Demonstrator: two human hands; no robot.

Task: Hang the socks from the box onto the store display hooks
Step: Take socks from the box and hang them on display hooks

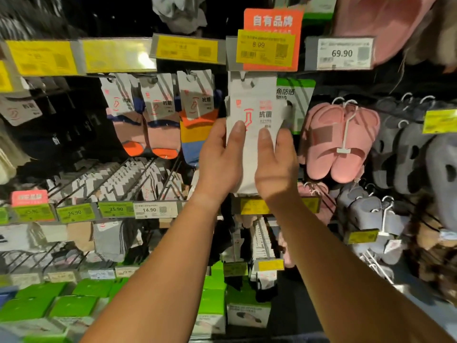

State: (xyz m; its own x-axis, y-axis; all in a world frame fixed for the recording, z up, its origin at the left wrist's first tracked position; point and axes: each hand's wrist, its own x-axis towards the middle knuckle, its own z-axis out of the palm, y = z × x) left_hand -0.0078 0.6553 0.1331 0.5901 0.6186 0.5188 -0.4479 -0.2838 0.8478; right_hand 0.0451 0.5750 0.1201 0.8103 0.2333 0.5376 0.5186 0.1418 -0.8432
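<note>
A white sock pack (pixel 254 105) with a white card and red sock print hangs at the top of the display, its top edge at the hook (pixel 244 78) under the orange and yellow price tag. My left hand (pixel 220 157) grips the pack's left edge, thumb on the front. On the pack's right edge, my right hand (pixel 274 164) holds it with the thumb on the front and fingers behind. The box is not in view.
Colourful sock packs (pixel 195 112) hang on hooks to the left. A green-topped pack (pixel 296 95) hangs just behind on the right, then pink slippers (pixel 338 142) and grey slippers (pixel 405 154). Lower rows of hooks hold more socks; green boxes (pixel 74 303) sit at the bottom.
</note>
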